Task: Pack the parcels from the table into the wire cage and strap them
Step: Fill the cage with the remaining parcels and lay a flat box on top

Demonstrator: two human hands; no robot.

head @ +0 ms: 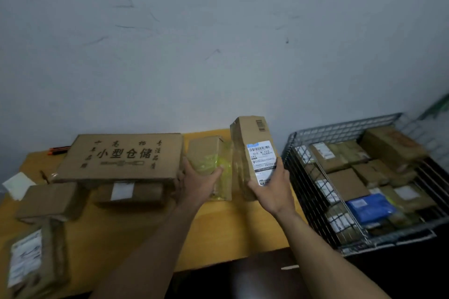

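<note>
So right now my right hand [272, 187] is wrapped round the lower end of the tall labelled box [252, 148], thumb on one side and fingers up the label side. My left hand [201, 181] is curled over the near end of the small box with yellow-green tape [206, 155]. Both boxes are at the far right of the table [218, 226], just left of the wire cage [340, 127]. Main worry: the tall one stands on end and I'm holding it low, so I reckon it could tip out of my grip on the swing right. The glossy tape on the small one looks slippery too. The two boxes seem to be right against each other, so pulling one might drag the other. The cage's left rim is just beside my right hand, easy to clip a corner on. The cage is already pretty full, with a blue parcel [369, 209] near the front, so this probably goes on top. The big printed carton [121, 155] crowds my left hand; the open tabletop is on the near side.
</note>
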